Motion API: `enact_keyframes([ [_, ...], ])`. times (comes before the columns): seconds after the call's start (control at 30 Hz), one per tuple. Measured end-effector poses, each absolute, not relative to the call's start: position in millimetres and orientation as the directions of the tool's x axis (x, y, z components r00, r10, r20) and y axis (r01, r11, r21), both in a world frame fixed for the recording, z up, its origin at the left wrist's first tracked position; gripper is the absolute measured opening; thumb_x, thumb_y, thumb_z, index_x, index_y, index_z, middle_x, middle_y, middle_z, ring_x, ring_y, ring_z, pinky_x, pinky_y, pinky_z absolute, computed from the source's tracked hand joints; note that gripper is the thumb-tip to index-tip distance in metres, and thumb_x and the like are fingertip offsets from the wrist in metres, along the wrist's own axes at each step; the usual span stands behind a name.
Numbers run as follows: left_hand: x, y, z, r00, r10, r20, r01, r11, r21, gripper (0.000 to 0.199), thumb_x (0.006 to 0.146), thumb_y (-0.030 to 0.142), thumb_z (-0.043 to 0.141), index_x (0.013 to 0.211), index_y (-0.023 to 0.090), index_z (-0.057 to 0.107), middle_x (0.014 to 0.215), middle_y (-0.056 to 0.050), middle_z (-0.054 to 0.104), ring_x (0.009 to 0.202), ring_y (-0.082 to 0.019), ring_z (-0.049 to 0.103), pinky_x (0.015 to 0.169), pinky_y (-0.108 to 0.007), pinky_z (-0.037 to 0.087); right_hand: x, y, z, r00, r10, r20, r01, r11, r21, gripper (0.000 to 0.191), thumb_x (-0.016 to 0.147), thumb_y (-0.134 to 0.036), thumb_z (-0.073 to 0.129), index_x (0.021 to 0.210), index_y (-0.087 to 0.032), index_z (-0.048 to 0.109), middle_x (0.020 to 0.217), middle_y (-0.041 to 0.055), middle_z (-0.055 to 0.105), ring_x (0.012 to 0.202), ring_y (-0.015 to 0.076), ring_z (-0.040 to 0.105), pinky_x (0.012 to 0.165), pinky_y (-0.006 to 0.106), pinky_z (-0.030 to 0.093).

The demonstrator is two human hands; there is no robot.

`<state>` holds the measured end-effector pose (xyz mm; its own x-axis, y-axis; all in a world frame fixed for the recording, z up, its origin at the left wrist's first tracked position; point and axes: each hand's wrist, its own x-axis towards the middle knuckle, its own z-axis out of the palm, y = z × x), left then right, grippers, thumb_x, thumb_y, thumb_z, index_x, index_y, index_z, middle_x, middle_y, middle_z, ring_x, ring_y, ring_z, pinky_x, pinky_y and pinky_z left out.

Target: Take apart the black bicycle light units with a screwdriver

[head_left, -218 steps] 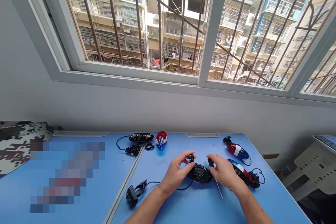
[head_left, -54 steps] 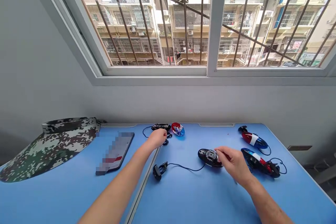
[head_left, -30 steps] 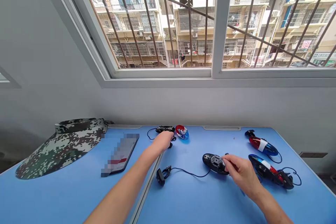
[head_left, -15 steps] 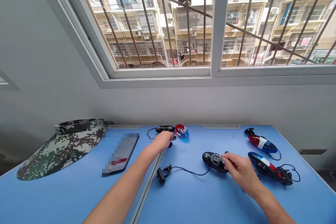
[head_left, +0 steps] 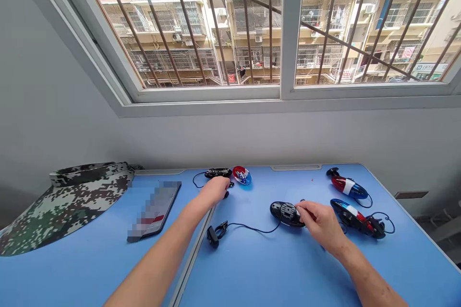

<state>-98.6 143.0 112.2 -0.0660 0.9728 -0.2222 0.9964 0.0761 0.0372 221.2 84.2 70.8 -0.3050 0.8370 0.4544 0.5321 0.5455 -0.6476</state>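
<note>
On a blue table (head_left: pixel 288 273), the right hand (head_left: pixel 321 223) lies palm-down, its fingers closed on the end of a black oval lamp casing (head_left: pixel 286 213) (underside up, corded to a black clip (head_left: pixel 213 236)) — grasping it. The left hand (head_left: pixel 216 191), curled downward, rests just beside a black lamp cover (head_left: pixel 218 172) and a red-and-blue lens shell (head_left: pixel 241 175) — whether it grips anything cannot be told.

The lamp casing (head_left: pixel 284 213) is black, the table (head_left: pixel 252 268) bright blue.
</note>
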Motion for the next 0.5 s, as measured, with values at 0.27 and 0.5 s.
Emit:
enact_keyframes([
  [0.27,-99,141,116,-0.054,0.985,-0.165,0.996,0.065,0.059,0.027,0.095,0.031,0.059,0.118,0.016,0.058,0.118,-0.008,0.061,0.099,-0.022,0.063,0.084,-0.042,0.054,221,84,72,-0.310,0.842,0.441,0.541,0.538,-0.647,0.033,0.092,-0.027,0.041,0.084,-0.020,0.072,0.063,0.0029,0.068,0.056,0.0151,0.062,0.052,0.023,0.044],
  [0.5,-67,121,130,0.158,0.987,-0.023,0.965,-0.149,0.214,0.014,0.085,0.015,0.056,0.095,0.018,0.065,0.099,-0.006,0.065,0.090,-0.024,0.062,0.078,-0.032,0.048,222,83,78,-0.249,0.862,0.442,0.569,0.499,-0.653,0.032,0.091,-0.027,0.042,0.082,-0.020,0.072,0.063,0.0021,0.069,0.058,0.0154,0.065,0.053,0.023,0.044],
])
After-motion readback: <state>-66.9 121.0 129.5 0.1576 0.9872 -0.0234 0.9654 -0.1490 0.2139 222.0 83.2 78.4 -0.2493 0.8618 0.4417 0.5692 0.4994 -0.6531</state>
